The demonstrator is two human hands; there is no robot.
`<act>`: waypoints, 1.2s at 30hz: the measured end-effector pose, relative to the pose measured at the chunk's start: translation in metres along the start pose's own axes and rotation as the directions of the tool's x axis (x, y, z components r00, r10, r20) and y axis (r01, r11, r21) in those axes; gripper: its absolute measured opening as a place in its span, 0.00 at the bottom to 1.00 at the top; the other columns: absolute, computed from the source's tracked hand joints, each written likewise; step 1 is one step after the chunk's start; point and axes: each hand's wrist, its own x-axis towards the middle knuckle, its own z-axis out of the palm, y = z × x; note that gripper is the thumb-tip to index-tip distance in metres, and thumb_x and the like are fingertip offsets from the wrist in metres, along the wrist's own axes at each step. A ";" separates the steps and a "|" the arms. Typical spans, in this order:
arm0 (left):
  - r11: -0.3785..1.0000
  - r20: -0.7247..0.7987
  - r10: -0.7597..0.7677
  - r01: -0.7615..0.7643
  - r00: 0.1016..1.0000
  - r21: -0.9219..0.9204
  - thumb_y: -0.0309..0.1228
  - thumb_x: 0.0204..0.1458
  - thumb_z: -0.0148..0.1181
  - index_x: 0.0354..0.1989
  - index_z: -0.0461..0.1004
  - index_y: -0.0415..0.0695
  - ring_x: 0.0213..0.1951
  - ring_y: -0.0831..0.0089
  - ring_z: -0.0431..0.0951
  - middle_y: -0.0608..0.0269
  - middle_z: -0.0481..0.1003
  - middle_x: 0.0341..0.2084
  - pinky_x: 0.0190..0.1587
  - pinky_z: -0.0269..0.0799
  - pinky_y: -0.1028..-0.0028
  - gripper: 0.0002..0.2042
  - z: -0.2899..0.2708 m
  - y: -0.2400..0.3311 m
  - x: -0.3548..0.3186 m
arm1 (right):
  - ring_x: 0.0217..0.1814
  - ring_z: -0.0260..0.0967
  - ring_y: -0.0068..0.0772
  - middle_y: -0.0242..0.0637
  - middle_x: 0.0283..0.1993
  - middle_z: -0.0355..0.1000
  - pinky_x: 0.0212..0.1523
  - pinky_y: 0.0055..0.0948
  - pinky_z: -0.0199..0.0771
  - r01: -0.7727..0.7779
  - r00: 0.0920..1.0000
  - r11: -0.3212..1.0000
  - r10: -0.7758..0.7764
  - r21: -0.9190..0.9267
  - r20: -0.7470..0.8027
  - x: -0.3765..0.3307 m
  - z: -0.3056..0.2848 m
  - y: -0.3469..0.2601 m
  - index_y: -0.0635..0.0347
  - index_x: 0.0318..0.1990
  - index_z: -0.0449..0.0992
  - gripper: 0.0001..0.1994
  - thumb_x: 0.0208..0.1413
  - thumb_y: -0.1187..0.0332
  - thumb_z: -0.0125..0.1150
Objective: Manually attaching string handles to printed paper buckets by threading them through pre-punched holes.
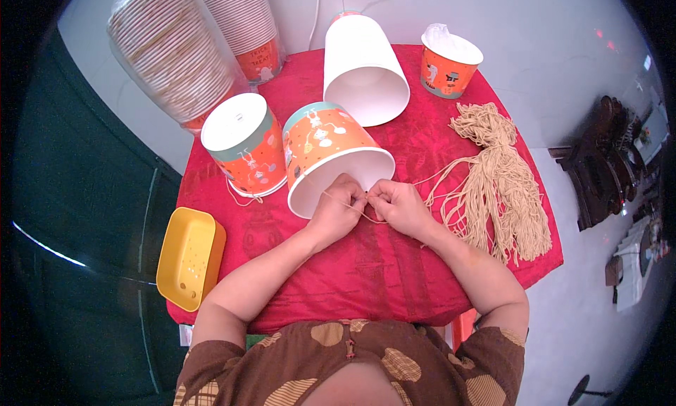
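An orange paper bucket [331, 135] with white figures lies on its side in front of me, its white mouth turned toward me. At the mouth's right rim, my left hand [336, 210] and my right hand [400, 207] meet, fingertips pinched together on a thin tan cord [374, 221]. A loop of the cord hangs just below the fingers, and one strand crosses the left hand. The exact spot where the cord meets the bucket is hidden by the fingers. To the right of my right hand lies a thick bundle of tan cords [503, 188].
An upside-down orange bucket [257, 156] with a cord stands at left. Behind are a white bucket [362, 61] on its side and an upright orange bucket [447, 71] holding white plastic. Wrapped bucket stacks [169, 47] rise back left. A yellow bin [190, 258] sits at the red-covered table's [366, 286] left edge.
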 end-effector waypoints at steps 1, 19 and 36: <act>1.000 -0.003 -0.014 0.015 1.000 0.015 0.21 0.49 0.60 0.26 0.73 0.36 0.35 0.63 0.74 0.56 0.73 0.32 0.39 0.69 0.68 0.03 0.000 0.000 0.000 | 0.22 0.75 0.34 0.44 0.21 0.73 0.25 0.34 0.72 -0.001 1.000 1.000 0.001 0.000 -0.001 -0.001 0.000 0.000 0.67 0.33 0.77 0.06 0.54 0.72 0.58; 0.995 -0.080 0.019 -0.011 0.997 0.098 0.19 0.46 0.58 0.23 0.70 0.38 0.30 0.62 0.74 0.55 0.72 0.25 0.34 0.70 0.67 0.04 0.000 0.002 0.005 | 0.26 0.75 0.54 0.50 0.23 0.74 0.27 0.50 0.73 0.220 0.963 0.882 -0.263 -0.417 -0.048 -0.014 -0.005 0.002 0.63 0.32 0.73 0.05 0.52 0.70 0.58; 0.991 -0.082 -0.008 0.019 0.997 0.134 0.20 0.46 0.57 0.22 0.69 0.37 0.26 0.61 0.73 0.53 0.71 0.23 0.30 0.68 0.65 0.04 0.001 0.008 0.008 | 0.23 0.73 0.55 0.51 0.18 0.70 0.24 0.52 0.71 0.286 0.946 0.830 -0.323 -0.479 0.006 -0.017 -0.005 0.003 0.64 0.33 0.71 0.05 0.47 0.74 0.55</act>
